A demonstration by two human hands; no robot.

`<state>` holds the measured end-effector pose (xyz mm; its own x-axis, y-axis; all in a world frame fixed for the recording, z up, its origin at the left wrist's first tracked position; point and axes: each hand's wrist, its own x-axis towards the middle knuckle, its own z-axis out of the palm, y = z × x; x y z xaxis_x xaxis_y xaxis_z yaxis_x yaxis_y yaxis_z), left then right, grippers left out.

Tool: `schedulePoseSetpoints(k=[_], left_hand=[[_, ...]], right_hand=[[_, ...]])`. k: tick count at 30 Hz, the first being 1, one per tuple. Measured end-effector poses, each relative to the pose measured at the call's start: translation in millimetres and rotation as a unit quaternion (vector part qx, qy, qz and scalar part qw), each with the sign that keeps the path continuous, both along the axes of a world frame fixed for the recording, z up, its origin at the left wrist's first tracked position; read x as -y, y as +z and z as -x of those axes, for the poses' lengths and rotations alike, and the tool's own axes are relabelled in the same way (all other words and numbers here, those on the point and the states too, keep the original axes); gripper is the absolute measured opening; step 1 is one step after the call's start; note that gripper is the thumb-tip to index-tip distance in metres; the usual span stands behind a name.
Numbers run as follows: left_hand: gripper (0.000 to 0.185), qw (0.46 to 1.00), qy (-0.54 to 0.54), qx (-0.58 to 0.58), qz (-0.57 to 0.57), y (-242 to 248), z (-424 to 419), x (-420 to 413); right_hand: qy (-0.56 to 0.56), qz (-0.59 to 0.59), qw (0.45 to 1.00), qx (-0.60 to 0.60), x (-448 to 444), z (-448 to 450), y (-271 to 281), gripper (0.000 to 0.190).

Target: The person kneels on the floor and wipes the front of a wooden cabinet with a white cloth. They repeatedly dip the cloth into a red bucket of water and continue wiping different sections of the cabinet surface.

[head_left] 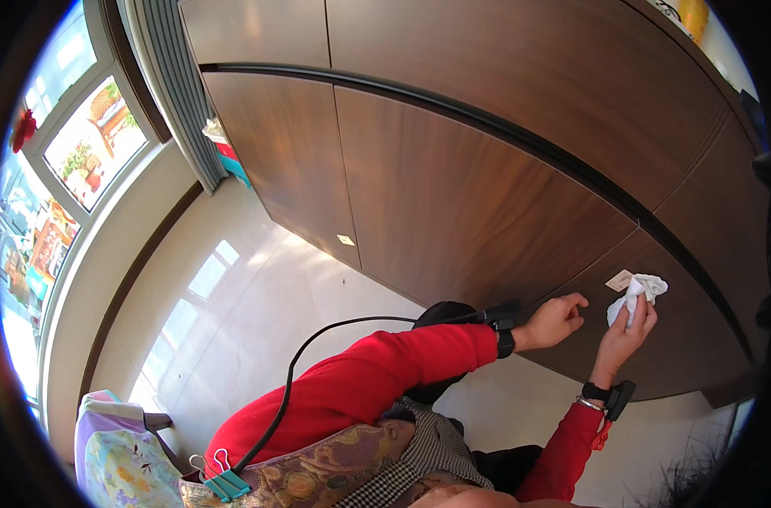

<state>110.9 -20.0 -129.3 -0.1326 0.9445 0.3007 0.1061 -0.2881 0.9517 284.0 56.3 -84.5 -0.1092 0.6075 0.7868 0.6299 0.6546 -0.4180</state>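
My right hand [630, 333] grips a crumpled white cloth or tissue [653, 285] at the lower right of a dark wood-grain cabinet [461, 197]. The white wad lies against the cabinet's lower panel and overlaps the edge of a small pale sticker [619, 280]. To the left of it, my left hand [554, 322] is in front of the same panel, its fingers loosely bent and the index finger reaching out. Nothing shows in that hand. Whether its fingertips touch the wood cannot be told.
Another sticker [345, 240] is on the cabinet's lower left door. A black cable [322, 328] runs along my left arm from a teal binder clip [227, 485]. Glossy floor tiles [252, 279] reach a window wall. A fabric-covered seat [122, 460] stands at lower left.
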Motion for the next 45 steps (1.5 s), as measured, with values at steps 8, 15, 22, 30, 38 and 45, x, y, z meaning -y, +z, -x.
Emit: schedulePoseSetpoints(k=[8, 15, 22, 30, 38, 45], left_hand=[[0.034, 1.0, -0.012, 0.027, 0.004, 5.2, -4.2, 0.2], [0.029, 0.991, -0.077, 0.08, 0.069, -3.0, -18.6, -1.4], [0.032, 0.974, -0.186, 0.112, 0.066, 17.0, -50.9, 12.2], [0.03, 0.963, -0.224, 0.065, 0.135, 12.4, -22.6, 38.4], [0.026, 0.971, -0.169, 0.077, 0.15, -6.8, -12.2, 11.6], [0.022, 0.984, -0.102, 0.111, 0.098, -0.2, -17.6, -3.0]], right_hand=[[-0.094, 0.007, 0.995, -0.009, -25.6, -49.0, 0.3, 0.041], [-0.087, 0.09, 0.952, -0.279, -36.1, -49.6, -11.7, 0.038], [-0.066, -0.024, 0.996, -0.053, -6.8, -31.8, 8.5, 0.043], [-0.126, -0.079, 0.972, -0.181, -29.9, -74.7, -12.3, 0.041], [-0.165, 0.053, 0.934, -0.313, -61.3, -116.9, -51.2, 0.039], [-0.082, -0.044, 0.981, -0.172, -13.5, -54.7, 8.3, 0.041]])
